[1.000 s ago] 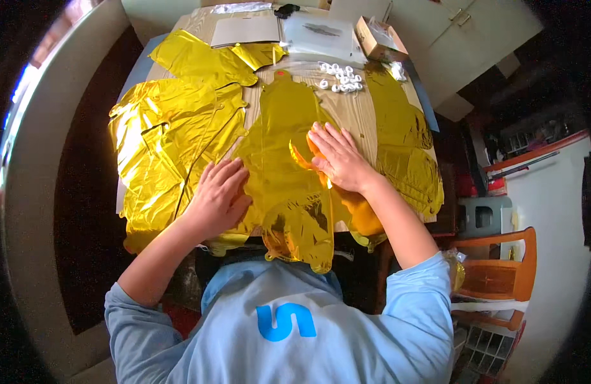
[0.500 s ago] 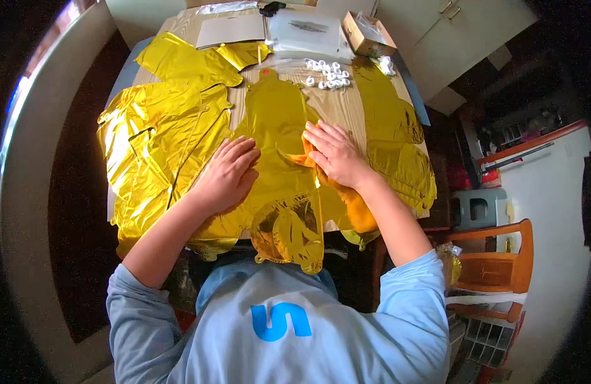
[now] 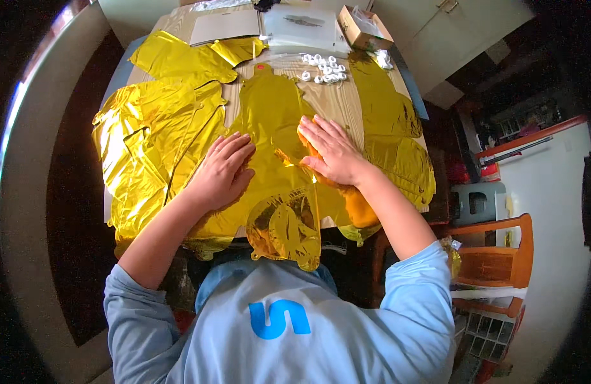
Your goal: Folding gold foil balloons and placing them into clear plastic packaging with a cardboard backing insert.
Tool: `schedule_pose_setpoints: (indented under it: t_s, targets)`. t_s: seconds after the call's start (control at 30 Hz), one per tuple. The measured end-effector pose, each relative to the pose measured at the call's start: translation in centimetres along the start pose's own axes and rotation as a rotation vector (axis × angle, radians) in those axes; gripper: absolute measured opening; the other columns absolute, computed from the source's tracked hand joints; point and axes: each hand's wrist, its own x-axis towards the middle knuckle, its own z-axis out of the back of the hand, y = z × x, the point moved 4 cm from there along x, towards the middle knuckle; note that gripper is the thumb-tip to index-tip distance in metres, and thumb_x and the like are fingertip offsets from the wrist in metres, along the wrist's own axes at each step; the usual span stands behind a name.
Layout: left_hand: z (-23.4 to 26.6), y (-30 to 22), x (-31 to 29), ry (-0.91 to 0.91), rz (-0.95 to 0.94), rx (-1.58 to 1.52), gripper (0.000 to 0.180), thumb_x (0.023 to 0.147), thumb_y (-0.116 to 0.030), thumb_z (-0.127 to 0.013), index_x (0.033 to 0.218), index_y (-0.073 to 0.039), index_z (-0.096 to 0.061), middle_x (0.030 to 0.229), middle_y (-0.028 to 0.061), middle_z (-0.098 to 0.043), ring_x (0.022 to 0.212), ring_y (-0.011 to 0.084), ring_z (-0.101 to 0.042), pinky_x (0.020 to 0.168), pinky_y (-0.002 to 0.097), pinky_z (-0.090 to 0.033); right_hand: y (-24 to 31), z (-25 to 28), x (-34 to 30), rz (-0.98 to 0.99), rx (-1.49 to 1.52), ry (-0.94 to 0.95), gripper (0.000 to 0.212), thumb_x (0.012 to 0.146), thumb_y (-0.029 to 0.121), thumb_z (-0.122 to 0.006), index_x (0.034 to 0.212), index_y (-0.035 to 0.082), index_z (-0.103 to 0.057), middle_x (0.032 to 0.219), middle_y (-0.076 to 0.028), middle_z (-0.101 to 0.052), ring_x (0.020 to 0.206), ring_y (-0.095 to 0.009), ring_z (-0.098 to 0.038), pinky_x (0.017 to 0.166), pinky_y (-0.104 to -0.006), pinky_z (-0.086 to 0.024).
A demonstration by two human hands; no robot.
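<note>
A flat gold foil balloon [image 3: 270,105] with a red dot near its top lies in front of me, its lower end overhanging the table's near edge. My left hand [image 3: 220,171] rests on its left side, palm down, fingers stretched out and holding nothing. On the right side, my right hand [image 3: 334,152] lies flat over an orange cloth [image 3: 361,210], pressing it against the foil. The fingers are straight, and the cloth trails out below the palm. More crumpled gold foil sheets [image 3: 158,131] spread beside my left arm, and other gold foil pieces [image 3: 398,160] lie to the right.
Several small white rolls [image 3: 326,72] sit beyond the balloon on the wooden table [image 3: 341,105]. Clear plastic bags [image 3: 303,31], a pale flat board [image 3: 225,28] and an open cardboard box [image 3: 366,31] stand at the far side. A wooden chair [image 3: 523,256] is at the right.
My right hand and the cloth have shifted slightly on the foil, and the orange flap left of that hand no longer sticks out. My left hand stays nearly in place.
</note>
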Motion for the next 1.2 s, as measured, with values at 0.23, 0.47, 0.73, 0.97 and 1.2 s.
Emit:
schedule_pose_setpoints:
  t_s: [0.23, 0.47, 0.73, 0.97, 1.2]
  targets:
    - [1.0, 0.7, -1.4, 0.048, -0.012, 0.023, 0.059, 0.090, -0.026, -0.066, 0.141, -0.002, -0.048, 0.147, 0.0198, -0.047, 0.141, 0.0389, -0.039, 0.119, 0.0508, -0.028, -0.1, 0.3, -0.3, -0.062, 0.024, 0.024, 0.071, 0.100, 0.048, -0.052, 0.156, 0.010, -0.032, 0.164, -0.010, -0.027, 0.152, -0.031, -0.020, 0.123, -0.0454, -0.015]
    - [1.2, 0.7, -1.9, 0.073, 0.023, 0.040, 0.058, 0.091, -0.028, -0.066, 0.141, -0.003, -0.049, 0.150, 0.0191, -0.045, 0.143, 0.0379, -0.037, 0.119, 0.0514, -0.026, 0.0, 0.6, -0.4, -0.111, 0.046, 0.069, 0.072, 0.100, 0.051, -0.049, 0.156, 0.008, -0.032, 0.164, -0.012, -0.026, 0.153, -0.032, -0.017, 0.124, -0.0476, -0.012]
    - [2.4, -1.4, 0.0, 0.087, 0.049, -0.032, 0.061, 0.093, -0.037, -0.063, 0.142, -0.004, -0.047, 0.151, 0.0214, -0.042, 0.143, 0.0393, -0.035, 0.120, 0.0536, -0.023, -0.2, 0.6, -0.3, -0.117, 0.027, 0.063, 0.070, 0.100, 0.049, -0.052, 0.157, 0.014, -0.031, 0.164, -0.008, -0.027, 0.152, -0.030, -0.019, 0.124, -0.0465, -0.014]
    - [-1.1, -4.2, 2.3, 0.203, -0.171, -0.013, 0.082, 0.088, -0.057, -0.064, 0.149, -0.007, -0.041, 0.155, 0.0223, -0.035, 0.146, 0.0424, -0.028, 0.120, 0.0545, -0.022, -0.4, 3.0, -2.7, -0.211, 0.198, -0.284, 0.067, 0.099, 0.050, -0.054, 0.152, 0.012, -0.039, 0.160, -0.015, -0.033, 0.149, -0.032, -0.028, 0.122, -0.0461, -0.022]
    - [-1.6, -3.9, 1.8, 0.163, -0.183, -0.044, 0.085, 0.082, -0.051, -0.071, 0.146, -0.003, -0.042, 0.149, 0.0229, -0.042, 0.143, 0.0428, -0.034, 0.119, 0.0552, -0.025, 5.0, 5.1, -19.6, -1.061, 0.073, -0.409, 0.024, 0.096, 0.025, -0.066, 0.096, 0.001, -0.066, 0.093, -0.011, -0.068, 0.081, -0.021, -0.062, 0.071, -0.0326, -0.049]
